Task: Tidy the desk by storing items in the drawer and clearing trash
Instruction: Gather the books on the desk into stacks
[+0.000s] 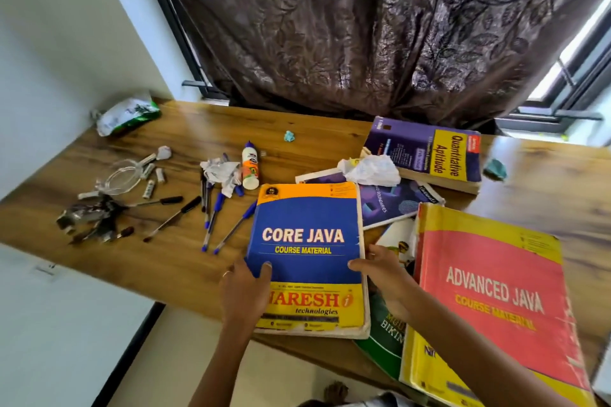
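A blue and yellow Core Java book [307, 235] lies at the desk's near edge. My left hand [244, 294] grips its lower left side, thumb on the cover. My right hand [383, 271] grips its right edge. A red and yellow Advanced Java book [496, 301] lies to the right, partly over a green book [386, 330]. Several blue pens [215, 215] and black pens [172, 213], a glue bottle [250, 165] and crumpled paper [221, 172] lie to the left on the wooden desk [185, 261]. No drawer is in view.
A purple Quantitative Aptitude book [426, 152] and a purple booklet [393, 201] lie behind, with crumpled white paper [373, 170] on them. Foil scraps [89, 216], small tubes [150, 180], a plastic packet [127, 114] and teal paper balls [289, 136] are scattered. A dark curtain [363, 26] hangs behind.
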{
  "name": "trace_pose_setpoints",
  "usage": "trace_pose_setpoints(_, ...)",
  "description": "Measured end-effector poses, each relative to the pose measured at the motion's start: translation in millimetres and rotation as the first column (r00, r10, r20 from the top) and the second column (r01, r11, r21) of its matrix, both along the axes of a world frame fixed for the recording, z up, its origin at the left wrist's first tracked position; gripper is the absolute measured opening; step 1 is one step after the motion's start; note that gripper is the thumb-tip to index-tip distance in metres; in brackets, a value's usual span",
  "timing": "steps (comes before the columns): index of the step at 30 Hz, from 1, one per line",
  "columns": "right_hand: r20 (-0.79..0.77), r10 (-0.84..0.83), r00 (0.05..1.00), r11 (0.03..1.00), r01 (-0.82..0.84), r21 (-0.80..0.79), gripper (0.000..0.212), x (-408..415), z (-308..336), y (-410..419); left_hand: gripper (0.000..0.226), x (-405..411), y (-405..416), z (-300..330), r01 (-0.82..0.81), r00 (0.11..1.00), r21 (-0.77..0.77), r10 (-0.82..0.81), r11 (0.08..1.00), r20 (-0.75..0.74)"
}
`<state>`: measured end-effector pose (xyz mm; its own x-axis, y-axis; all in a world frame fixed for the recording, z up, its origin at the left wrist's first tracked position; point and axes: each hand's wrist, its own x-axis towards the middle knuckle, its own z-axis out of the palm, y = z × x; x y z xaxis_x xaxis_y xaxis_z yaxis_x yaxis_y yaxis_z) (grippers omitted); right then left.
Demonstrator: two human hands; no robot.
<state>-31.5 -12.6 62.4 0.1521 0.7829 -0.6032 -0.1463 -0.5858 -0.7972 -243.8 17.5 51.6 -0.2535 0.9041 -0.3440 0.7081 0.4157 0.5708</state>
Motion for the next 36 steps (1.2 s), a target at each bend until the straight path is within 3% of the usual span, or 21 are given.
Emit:
trace_pose_setpoints(6,-0.023,0.027,0.999,0.998,-0.028,-0.056,0.021,4.5,0.0,8.3,0.012,-10.2,16.7,17.6,-0.013,0.963,-0.001,0.013,1.000,0.268)
trace_pose_setpoints(12,-0.055,-0.005,0.998,0.996,0.000,-0.086,0.023,3.5,-3.3,10.3,0.019,0.0,9.3,28.7,0.070,0.953,0.102,-0.097,0.992,0.286)
trace_pose_setpoints(17,0.060,-0.042,0.997,0.996,0.047,-0.071,0.030,-5.5,-9.2,9.9,0.016,7.2,-6.4,60.6,0.098,0.934,0.257,-0.179,0.961,0.311)
trace_pose_setpoints(19,0.010,-0.065,0.998,0.995,0.066,-0.077,0.032,-5.5,-4.4,8.0,0.018,5.2,-10.3,74.5,0.094,0.914,0.272,-0.191,0.958,0.358)
trace_pose_setpoints(23,-0.236,-0.140,0.962,0.989,0.124,-0.082,0.036,6.6,9.2,-2.1,0.023,7.5,-20.1,105.3,0.074,0.848,0.292,-0.214,0.954,0.485)
trace_pose_setpoints(27,-0.283,-0.283,0.917,0.958,0.287,-0.028,0.033,25.6,22.1,-19.3,0.019,26.5,-27.4,119.9,0.108,0.793,0.284,-0.255,0.953,0.554)
trace_pose_setpoints(31,-0.199,-0.452,0.870,0.882,0.469,0.048,0.032,62.5,34.2,-49.0,0.016,61.2,-27.9,110.2,0.187,0.732,0.241,-0.299,0.952,0.612)
trace_pose_setpoints(36,0.133,-0.603,0.787,0.797,0.587,0.139,0.022,114.3,43.2,-99.4,0.025,118.9,-37.6,78.0,0.360,0.662,0.202,-0.402,0.911,0.633)
